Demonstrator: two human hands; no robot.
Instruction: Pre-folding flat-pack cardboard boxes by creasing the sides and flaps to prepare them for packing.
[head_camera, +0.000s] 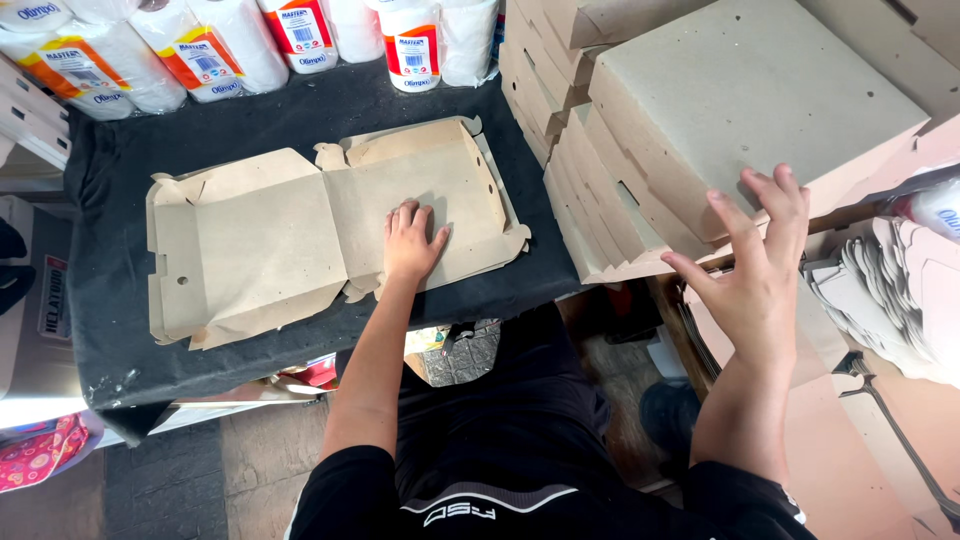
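**Flat box blank under the left hand**

An unfolded brown cardboard box blank (330, 225) lies flat on the black-covered desk (110, 300). The left hand (410, 245) presses on its right panel, grip apart, palm down. The right hand (760, 265), fingers spread and holding nothing, touches the leaning stack of folded boxes (720, 110). Wrapped paper rolls (210, 50) line the desk's far edge.

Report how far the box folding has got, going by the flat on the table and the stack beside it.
Done: a stack of folded boxes stands at the right, the right hand open by its top box. In hand: the left hand presses an open cardboard box flat onto the black table, walls partly raised. Left: unfolded flats at far right.
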